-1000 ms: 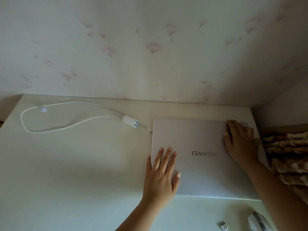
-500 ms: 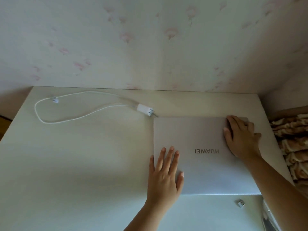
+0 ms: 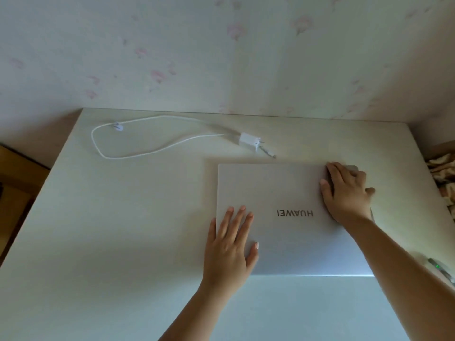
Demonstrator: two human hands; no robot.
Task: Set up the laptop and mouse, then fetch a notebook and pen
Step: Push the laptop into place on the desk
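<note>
Closed laptop [image 3: 290,222] flat, long axis left-right, logo upside-down; left hand [image 3: 230,247], right hand [image 3: 346,190] flat, fingers spread, pressing lid.

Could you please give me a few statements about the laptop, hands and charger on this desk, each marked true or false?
1. The laptop is closed. True.
2. Both hands rest on its lid. True: left hand, right hand.
3. The charger is plugged into the laptop. False: it lies apart, its cable end loose on the desk.
4. The laptop's logo reads upright to the person. False: it appears upside down.
</note>
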